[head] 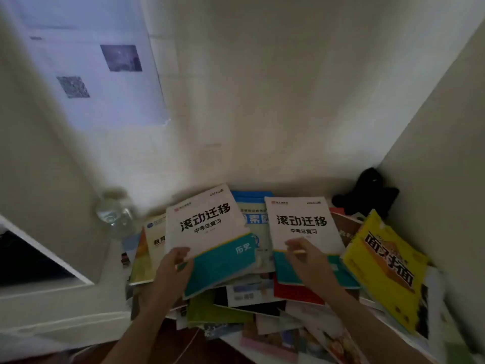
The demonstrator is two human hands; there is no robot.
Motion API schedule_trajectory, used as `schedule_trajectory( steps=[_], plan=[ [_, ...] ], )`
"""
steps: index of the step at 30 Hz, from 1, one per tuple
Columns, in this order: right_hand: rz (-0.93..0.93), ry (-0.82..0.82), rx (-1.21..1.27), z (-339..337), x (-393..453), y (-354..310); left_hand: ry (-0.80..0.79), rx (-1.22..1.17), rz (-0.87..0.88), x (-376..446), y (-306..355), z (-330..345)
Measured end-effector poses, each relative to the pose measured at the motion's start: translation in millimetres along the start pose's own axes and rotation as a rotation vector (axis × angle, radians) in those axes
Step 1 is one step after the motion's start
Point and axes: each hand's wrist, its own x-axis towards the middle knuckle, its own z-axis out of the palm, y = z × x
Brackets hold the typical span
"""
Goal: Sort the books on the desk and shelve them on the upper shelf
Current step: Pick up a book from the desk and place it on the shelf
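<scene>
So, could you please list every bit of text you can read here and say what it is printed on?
"滚动迁移 中考总复习", "历史", "2024": workbook in the left hand.
"滚动迁移 中考总复习": matching workbook under the right hand.
Yellow book: large title, not surely readable.
Blue book, wall sheet: blurred.

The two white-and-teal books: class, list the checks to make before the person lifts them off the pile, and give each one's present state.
1. Left hand grips the left white-and-teal book at its lower corner, thumb on top: ok.
2. Right hand has hold of the right white-and-teal book: cannot tell; it lies on the cover.
3. The two covers match in title: ok.
4. Yellow book leaning at the right is steady: cannot tell.
5. Glass jar stands apart from the pile: ok.
6. Upper shelf in view: not ok.
</scene>
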Motion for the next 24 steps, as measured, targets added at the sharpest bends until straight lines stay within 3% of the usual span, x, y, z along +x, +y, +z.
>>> schedule_trajectory(
  steps=[3, 8, 11, 15, 20, 24],
  plan=[
    [-0.007, -0.141, -0.085, 47.7, 30.9, -26.4, 0.014, 0.161, 0.003, 22.1, 6.7, 5.7],
    [0.123, -0.342, -0.193, 91.2, 60.0, -54.0, 0.022, 0.234, -0.176, 52.3, -18.6, 3.2],
    [0.162, -0.35, -0.225, 100.1, 67.7, -53.2, 0.023, 0.066, -0.209, 53.9, -23.1, -0.4],
    [0.201, -0.353, -0.221, 99.5, 75.6, -46.5, 0.069, 0.077, -0.191, 50.2, -26.2, 3.8],
    [0.312, -0.369, -0.028, 98.5, 84.1, -25.5, 0.079, -0.109, -0.295, 39.9, -13.3, 11.6],
    [0.213, -0.334, -0.112, 101.5, 77.1, -15.1, 0.037, -0.167, -0.24, 21.8, 5.8, 9.8]
  ],
)
